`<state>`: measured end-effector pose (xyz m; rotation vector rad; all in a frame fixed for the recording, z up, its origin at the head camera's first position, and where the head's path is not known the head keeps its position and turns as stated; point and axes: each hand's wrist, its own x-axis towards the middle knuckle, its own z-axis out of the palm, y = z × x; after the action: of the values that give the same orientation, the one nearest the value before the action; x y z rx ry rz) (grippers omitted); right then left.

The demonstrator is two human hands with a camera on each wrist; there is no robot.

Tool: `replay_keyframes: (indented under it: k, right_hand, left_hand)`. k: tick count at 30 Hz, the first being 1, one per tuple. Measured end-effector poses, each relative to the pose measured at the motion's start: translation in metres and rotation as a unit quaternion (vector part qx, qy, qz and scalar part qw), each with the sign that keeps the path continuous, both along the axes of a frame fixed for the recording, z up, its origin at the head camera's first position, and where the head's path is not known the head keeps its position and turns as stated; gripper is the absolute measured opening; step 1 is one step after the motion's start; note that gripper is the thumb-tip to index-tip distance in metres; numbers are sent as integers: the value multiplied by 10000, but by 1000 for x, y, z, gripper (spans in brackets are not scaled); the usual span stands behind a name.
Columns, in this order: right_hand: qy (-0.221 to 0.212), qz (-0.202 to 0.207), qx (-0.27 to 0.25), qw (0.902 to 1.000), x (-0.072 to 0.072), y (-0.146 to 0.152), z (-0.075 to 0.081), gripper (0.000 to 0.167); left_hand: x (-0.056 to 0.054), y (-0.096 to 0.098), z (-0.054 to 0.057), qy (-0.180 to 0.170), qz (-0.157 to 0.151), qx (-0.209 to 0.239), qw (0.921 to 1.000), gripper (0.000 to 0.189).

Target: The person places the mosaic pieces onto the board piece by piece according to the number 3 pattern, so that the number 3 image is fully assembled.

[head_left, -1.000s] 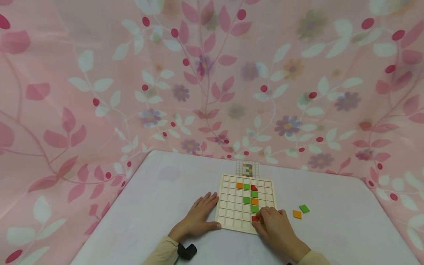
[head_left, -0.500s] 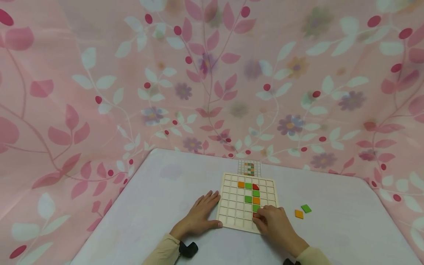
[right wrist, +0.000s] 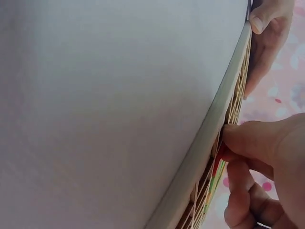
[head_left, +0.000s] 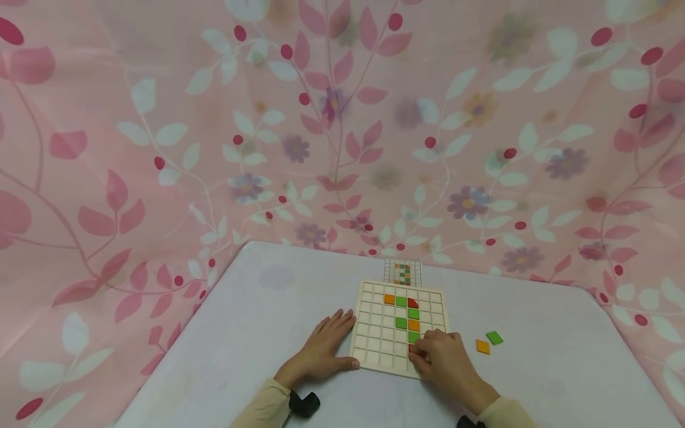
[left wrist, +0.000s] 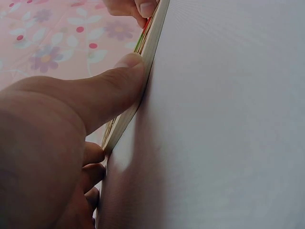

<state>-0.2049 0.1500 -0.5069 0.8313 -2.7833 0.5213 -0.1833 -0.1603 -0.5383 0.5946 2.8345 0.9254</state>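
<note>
A wooden grid board (head_left: pixel 373 330) lies on the table, with green, orange and red tiles set in some cells. My left hand (head_left: pixel 320 349) is spread along the board's left side, its thumb on the near left corner. Over the lower right of the board, my right hand (head_left: pixel 445 362) pinches a red tile (head_left: pixel 411 348) between thumb and index finger. In the right wrist view that red tile (right wrist: pixel 219 156) sits down at the grid, mostly covered by the fingertips. Just above it in the same column is a green tile (head_left: pixel 414 337).
A loose orange tile (head_left: pixel 483 346) and a loose green tile (head_left: pixel 495 337) lie right of the board on the white tabletop (head_left: pixel 241 309). Behind the board is a small pattern card (head_left: pixel 390 272) with a printed grid. A pink floral curtain (head_left: pixel 342 131) surrounds the table.
The right hand's fingers have come slightly closer over the red tile, covering more of it. The left hand keeps its place at the board, and the head view has shifted a little.
</note>
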Motion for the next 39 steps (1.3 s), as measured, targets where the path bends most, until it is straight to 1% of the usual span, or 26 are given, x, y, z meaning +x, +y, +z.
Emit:
replay_keyframes:
  k: [3, 7, 12, 17, 20, 25, 29, 32, 36, 39]
  right_hand:
    - [143, 133, -5, 9998, 0, 2, -1, 14]
    - [132, 279, -195, 9993, -1, 6, -2, 12]
    - [51, 471, -390, 9981, -3, 10, -2, 14]
    - [124, 479, -473, 9977, -2, 10, -2, 13]
    - [116, 330, -442, 9984, -1, 10, -1, 15]
    - [-24, -184, -394, 9991, -6, 21, 5, 15]
    - [81, -554, -346, 9978, -16, 44, 11, 22]
    - [28, -781, -267, 9966, -22, 64, 14, 27]
    - [-111, -962, -190, 9951, -30, 91, 15, 29]
    - [-194, -1111, -108, 9936, -35, 111, 11, 30]
  left_hand:
    - [0, 0, 0, -3, -9, 29, 10000, 95]
    - [1, 1, 0, 39, -3, 44, 10000, 95]
    - [2, 1, 0, 28, -3, 68, 10000, 96]
    - [2, 1, 0, 32, -10, 99, 9999, 97]
    - [2, 1, 1, 45, -12, 92, 9999, 96]
    - [2, 1, 1, 45, 3, 9, 10000, 97]
    - [3, 2, 2, 36, 4, -15, 10000, 97]
    - [3, 2, 2, 40, -2, -26, 10000, 97]
    - [2, 1, 2, 53, -28, 18, 10000, 96]
    - [2, 1, 2, 77, -44, 36, 10000, 96]
